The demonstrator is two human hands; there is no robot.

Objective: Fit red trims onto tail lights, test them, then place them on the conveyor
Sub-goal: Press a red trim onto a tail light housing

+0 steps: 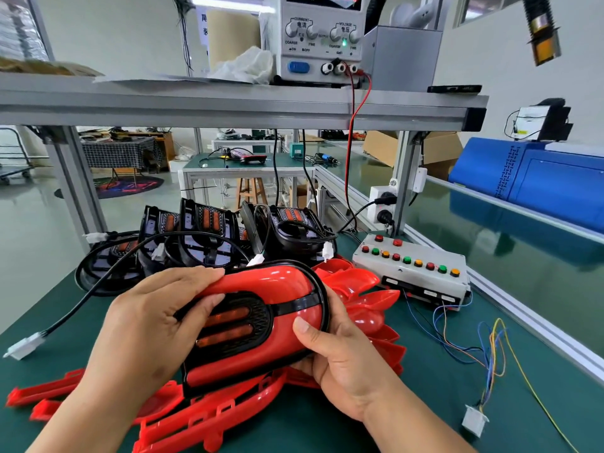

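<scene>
Two forearms reach in from the bottom edge, and both hands are clamped on one tail light point(258, 325) held up over the green bench point(441, 387). The left hand point(153, 325) wraps the near-left side, fingers curled over the top edge and the thumb pressed onto the black grille beside the two amber lenses. The right hand point(340, 364) cups the right end from below, thumb flat on the glossy red trim point(277, 286). So neither hand is spread: both are closed on the light, squeezing from opposite sides. That looks like a pressing grip, thumbs on the face and fingers behind, which suits seating the trim into the black housing; whether every clip has caught, I cannot tell.

The light sits between the two hands, tilted, face up toward the camera, clear of the bench. Its black cable point(98, 282) trails off left and ends in a white plug point(24, 346) lying on the bench, unconnected, so testing has probably not started.

Under and around the hands lies a heap of loose red trims point(209, 416), close by for the next pick. Behind, bare black lights point(202, 237) stand in a cluster, waiting. To the right sits the button box point(415, 266) with a loose white connector point(474, 420) on coloured wires, within easy reach for the test. Beyond the bench rail runs the conveyor point(490, 230), well apart from the hands.
</scene>
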